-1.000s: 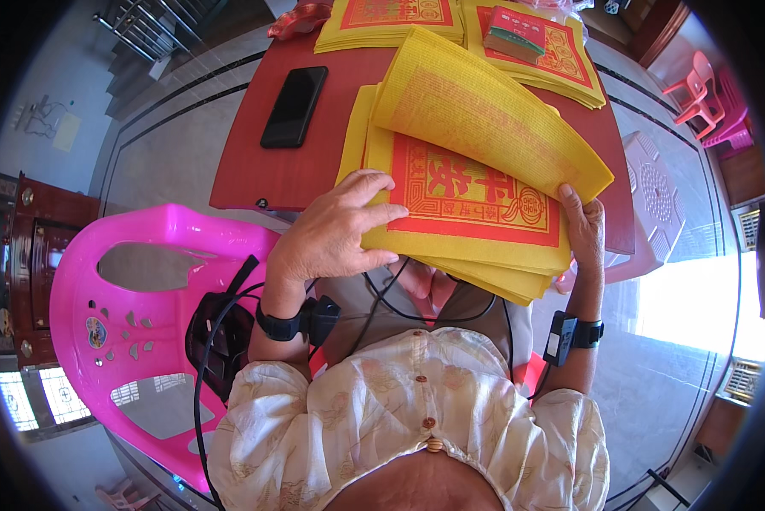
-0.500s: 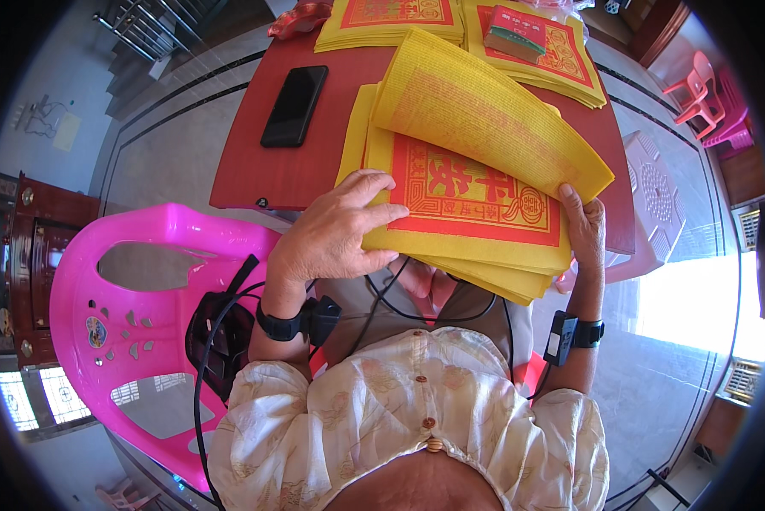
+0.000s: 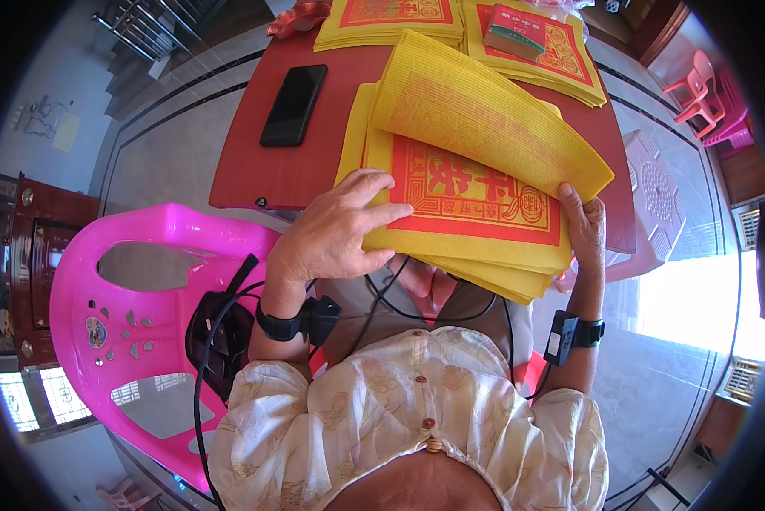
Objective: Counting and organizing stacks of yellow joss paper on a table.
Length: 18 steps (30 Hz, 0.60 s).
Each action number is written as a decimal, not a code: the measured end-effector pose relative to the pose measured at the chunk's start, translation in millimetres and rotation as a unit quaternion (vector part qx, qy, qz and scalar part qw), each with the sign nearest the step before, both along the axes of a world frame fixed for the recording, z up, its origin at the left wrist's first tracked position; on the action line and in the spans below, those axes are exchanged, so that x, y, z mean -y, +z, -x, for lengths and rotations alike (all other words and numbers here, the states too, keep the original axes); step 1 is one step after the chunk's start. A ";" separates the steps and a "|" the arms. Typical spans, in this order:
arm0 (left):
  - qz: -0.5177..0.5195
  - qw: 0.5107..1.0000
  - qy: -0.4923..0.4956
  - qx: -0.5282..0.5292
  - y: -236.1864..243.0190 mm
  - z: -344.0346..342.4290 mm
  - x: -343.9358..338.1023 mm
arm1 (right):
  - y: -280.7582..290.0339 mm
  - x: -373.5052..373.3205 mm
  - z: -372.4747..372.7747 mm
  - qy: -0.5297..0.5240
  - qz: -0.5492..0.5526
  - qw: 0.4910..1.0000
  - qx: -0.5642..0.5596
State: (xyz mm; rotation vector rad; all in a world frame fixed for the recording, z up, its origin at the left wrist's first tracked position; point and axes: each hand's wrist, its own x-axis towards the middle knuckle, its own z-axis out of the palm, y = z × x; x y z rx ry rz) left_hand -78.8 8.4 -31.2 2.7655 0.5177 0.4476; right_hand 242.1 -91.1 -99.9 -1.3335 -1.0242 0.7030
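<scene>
A thick stack of yellow paper sheets (image 3: 484,235) with red printed panels lies at the near edge of the table, its front part overhanging my lap. Its upper sheets are bent back, forming a curled yellow flap (image 3: 476,119) whose underside shows faint red print. At the stack's left edge is my left hand (image 3: 346,220), fingers apart, with fingertips resting on the printed sheet and the thumb below, by the front edge. My right hand (image 3: 583,223) grips the right end of the sheets, thumb on top and the other fingers mostly hidden underneath.
On the red table (image 3: 259,175) lies a black phone (image 3: 294,106). Farther back are more yellow paper stacks (image 3: 391,36), a red and green box (image 3: 515,32) and a red dish (image 3: 299,19). A pink chair (image 3: 165,226) holding a black bag (image 3: 219,336) stands left. Black cables (image 3: 382,294) cross my lap.
My left fingertips have shifted very slightly on the printed sheet. The bent-back flap and my right hand look almost unmoved.
</scene>
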 end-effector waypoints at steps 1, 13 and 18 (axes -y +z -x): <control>-0.001 1.000 0.007 -0.005 -0.4 -0.5 0.9 | -0.3 0.1 0.0 0.000 0.000 1.000 0.000; 0.004 1.000 0.008 0.009 0.0 -1.0 2.6 | 2.0 0.8 1.1 0.008 -0.001 1.000 0.000; 0.011 1.000 -0.002 0.015 0.8 -0.4 0.2 | 1.2 0.9 0.1 0.009 -0.003 1.000 -0.001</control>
